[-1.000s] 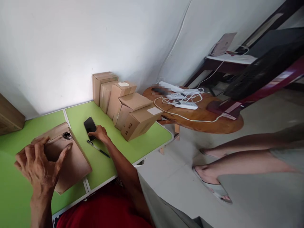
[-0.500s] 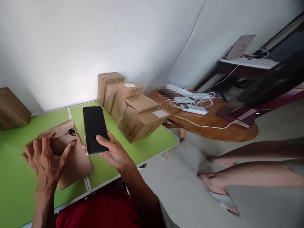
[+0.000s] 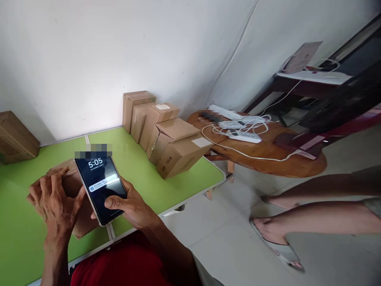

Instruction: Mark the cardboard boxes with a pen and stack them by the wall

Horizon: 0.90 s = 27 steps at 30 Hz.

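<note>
My right hand (image 3: 133, 204) grips a smartphone (image 3: 102, 186), its thumb lying over the lower part of the screen. The lit screen reads 5:05 and shows a notification; the phone's upper end is blurred out. Under my left hand (image 3: 58, 198) lies a brown cardboard box (image 3: 86, 222) on the green table (image 3: 139, 206). The fingers are bent over the box's left side and the thumb stretches across its top. The phone hides much of the box's right part.
Several cardboard boxes (image 3: 175, 147) stand in a row at the table's back right. Another box (image 3: 18, 137) is at the far left by the wall. Right of the table, a wooden table (image 3: 268, 159) holds white power strips (image 3: 244, 136) and cables. A person's legs (image 3: 321, 216) are at the right.
The phone screen has gone from dark to lit. My right hand has brought the phone left and down, tilting it, so it now covers part of the box. My left hand stays put.
</note>
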Each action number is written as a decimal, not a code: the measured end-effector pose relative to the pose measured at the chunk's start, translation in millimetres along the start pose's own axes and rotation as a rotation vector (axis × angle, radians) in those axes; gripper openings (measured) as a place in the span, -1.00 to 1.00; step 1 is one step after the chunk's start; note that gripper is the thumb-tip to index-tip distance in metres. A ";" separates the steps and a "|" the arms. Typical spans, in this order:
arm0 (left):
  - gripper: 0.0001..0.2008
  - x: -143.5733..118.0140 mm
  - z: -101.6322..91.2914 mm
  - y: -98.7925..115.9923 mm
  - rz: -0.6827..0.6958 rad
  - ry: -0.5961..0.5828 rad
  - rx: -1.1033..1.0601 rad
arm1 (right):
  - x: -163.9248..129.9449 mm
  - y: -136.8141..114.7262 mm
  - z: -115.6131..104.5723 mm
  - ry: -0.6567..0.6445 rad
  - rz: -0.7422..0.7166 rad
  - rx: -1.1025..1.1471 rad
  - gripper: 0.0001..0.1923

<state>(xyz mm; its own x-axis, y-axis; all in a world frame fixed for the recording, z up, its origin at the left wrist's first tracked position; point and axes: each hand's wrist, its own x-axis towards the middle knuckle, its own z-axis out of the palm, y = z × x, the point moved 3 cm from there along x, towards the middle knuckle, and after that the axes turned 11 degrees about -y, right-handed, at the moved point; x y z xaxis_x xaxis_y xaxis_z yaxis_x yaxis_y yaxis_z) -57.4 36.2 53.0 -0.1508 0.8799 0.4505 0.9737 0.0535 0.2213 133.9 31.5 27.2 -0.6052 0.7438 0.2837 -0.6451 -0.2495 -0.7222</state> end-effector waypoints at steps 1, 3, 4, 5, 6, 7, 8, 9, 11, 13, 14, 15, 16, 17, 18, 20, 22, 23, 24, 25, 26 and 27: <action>0.03 0.4 -0.4 0.1 -0.003 -0.006 -0.003 | 0.1 0.6 -0.2 -0.005 0.005 -0.002 -0.33; 0.02 0.6 -0.5 0.1 -0.012 -0.010 -0.016 | 0.4 1.6 -0.1 -0.018 0.017 -0.014 -0.34; 0.01 0.4 -0.4 0.0 -0.014 -0.010 -0.022 | 0.5 1.8 -0.1 -0.021 0.022 -0.024 -0.34; 0.00 0.1 -0.1 -0.1 -0.014 -0.008 -0.027 | 0.4 1.9 -0.3 -0.019 0.025 -0.036 -0.34; -0.01 -0.3 0.2 -0.3 -0.013 -0.004 -0.029 | 0.0 1.5 -1.0 -0.010 0.024 -0.049 -0.33; -0.02 -0.8 0.4 -0.4 -0.012 0.000 -0.028 | -0.8 0.8 -2.1 0.004 0.023 -0.060 -0.31; -0.04 -1.4 0.5 -0.4 -0.013 0.006 -0.027 | -2.0 -0.3 -4.1 0.024 0.020 -0.071 -0.28; -0.05 -2.0 0.5 -0.3 -0.017 0.012 -0.028 | -3.6 -1.9 -7.1 0.049 0.014 -0.081 -0.25; -0.10 -3.4 0.2 0.5 -0.023 0.032 -0.048 | -7.8 -5.7 -17.3 0.118 -0.006 -0.110 -0.21; -0.16 -4.6 -0.1 1.8 -0.015 0.053 -0.085 | -12.2 -8.8 -35.0 0.217 -0.024 -0.176 -0.26; -0.18 -5.2 -0.2 2.5 -0.009 0.063 -0.102 | -14.1 -9.4 -46.9 0.277 -0.026 -0.222 -0.28; -0.18 -5.7 0.0 3.1 -0.003 0.069 -0.113 | -15.5 -9.3 -60.6 0.342 -0.021 -0.275 -0.29; -0.18 -6.1 0.2 3.4 0.002 0.073 -0.118 | -16.5 -8.7 -75.8 0.411 -0.010 -0.330 -0.29; -0.17 -6.4 0.6 3.5 0.007 0.076 -0.118 | -17.1 -7.6 -91.9 0.477 0.002 -0.379 -0.26; -0.16 -6.7 0.9 3.4 0.010 0.080 -0.117 | -17.6 -6.7 -108.4 0.540 0.010 -0.424 -0.24; -0.15 -7.1 1.5 2.8 0.012 0.094 -0.113 | -18.1 -5.3 -139.8 0.622 0.017 -0.484 -0.24; -0.14 -7.4 2.0 2.1 0.010 0.103 -0.102 | -19.8 -5.1 -167.2 0.672 0.032 -0.530 -0.28; -0.13 -7.5 2.2 2.0 0.011 0.104 -0.092 | -21.3 -5.4 -178.9 0.694 0.044 -0.553 -0.31; -0.11 -7.5 2.4 2.2 0.014 0.102 -0.080 | -23.3 -5.8 -189.0 0.716 0.058 -0.578 -0.34; -0.08 -7.4 2.6 2.6 0.017 0.098 -0.069 | -25.4 -6.2 -197.6 0.736 0.072 -0.602 -0.37; -0.06 -7.2 2.6 3.2 0.020 0.094 -0.060 | -27.5 -6.4 -204.7 0.752 0.085 -0.624 -0.40; -0.04 -6.9 2.5 3.9 0.020 0.090 -0.056 | -29.4 -6.4 -210.2 0.762 0.097 -0.644 -0.43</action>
<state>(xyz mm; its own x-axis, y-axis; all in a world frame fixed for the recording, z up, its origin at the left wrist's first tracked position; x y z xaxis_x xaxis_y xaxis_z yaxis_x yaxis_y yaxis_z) -52.1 31.5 48.6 -0.1482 0.8346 0.5306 0.9662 0.0077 0.2578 253.8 141.6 -109.1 -0.0359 0.9931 -0.1113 -0.0967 -0.1143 -0.9887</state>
